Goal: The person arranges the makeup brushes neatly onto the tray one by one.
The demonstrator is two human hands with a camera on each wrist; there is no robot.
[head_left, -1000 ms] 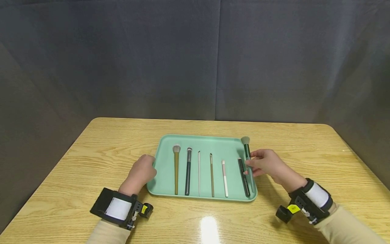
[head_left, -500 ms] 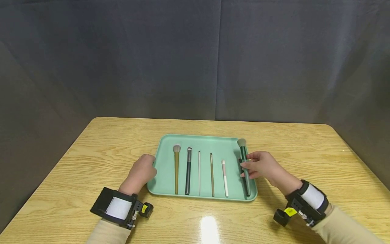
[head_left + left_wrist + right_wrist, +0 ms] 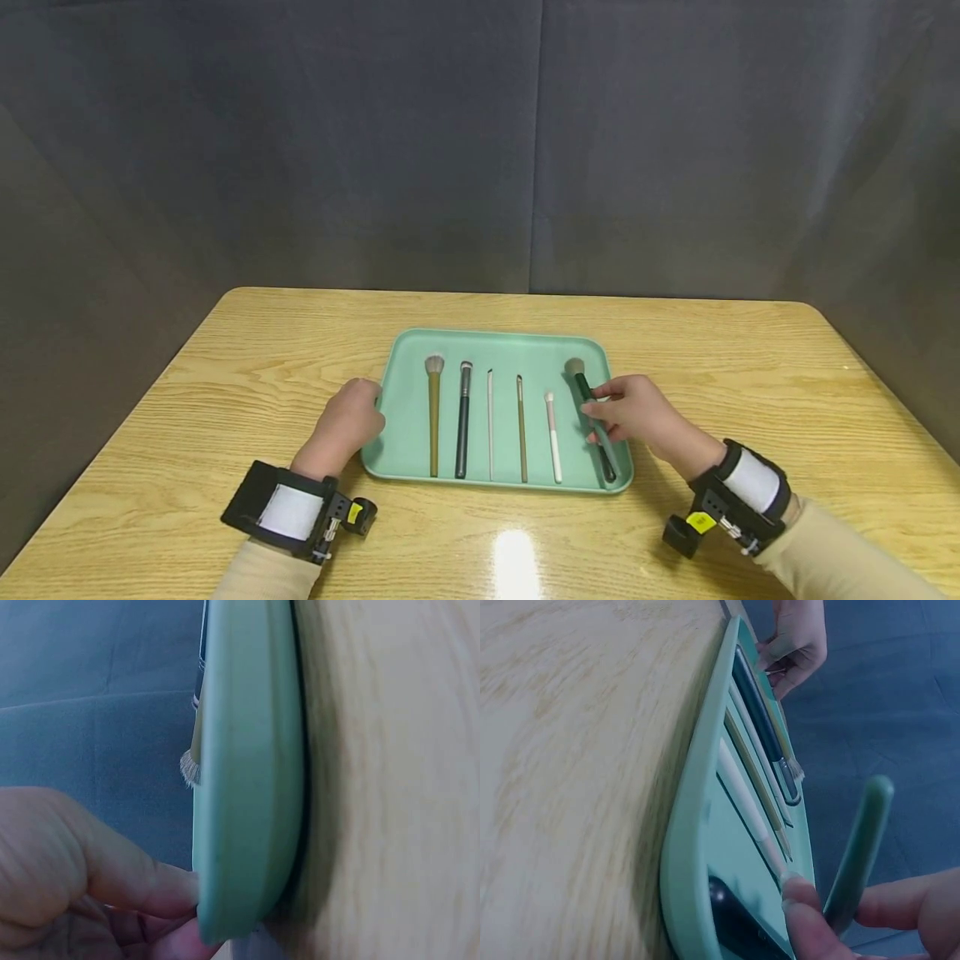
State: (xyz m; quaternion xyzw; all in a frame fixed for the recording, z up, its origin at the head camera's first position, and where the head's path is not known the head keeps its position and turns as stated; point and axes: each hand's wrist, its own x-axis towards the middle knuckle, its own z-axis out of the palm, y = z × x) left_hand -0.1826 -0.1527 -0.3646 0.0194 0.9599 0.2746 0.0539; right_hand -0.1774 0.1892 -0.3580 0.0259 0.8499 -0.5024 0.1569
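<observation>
A mint-green tray (image 3: 498,333) lies on the table, its left rim pinched by my left hand (image 3: 347,421); the left wrist view has the thumb against the tray's wall (image 3: 251,765). My right hand (image 3: 637,414) holds a green makeup brush (image 3: 582,385) between thumb and fingers over the tray's right end. Its bristles point away from me and a little left. In the right wrist view the brush's handle end (image 3: 866,832) sticks up, clear of the tray. Under it lies a black brush (image 3: 607,467), partly hidden by the green brush and the fingers.
Left of the right hand lie several brushes in a row: a white-and-pink brush (image 3: 554,442), a thin brown brush (image 3: 522,437), a thin white brush (image 3: 491,429), a black brush (image 3: 462,425) and an olive-handled brush (image 3: 434,425). A dark curtain (image 3: 450,167) hangs behind the table.
My right hand has moved left with the green brush, from the tray's right rim to over the black brush. The brush now tilts further left. The left hand has stayed on the rim.
</observation>
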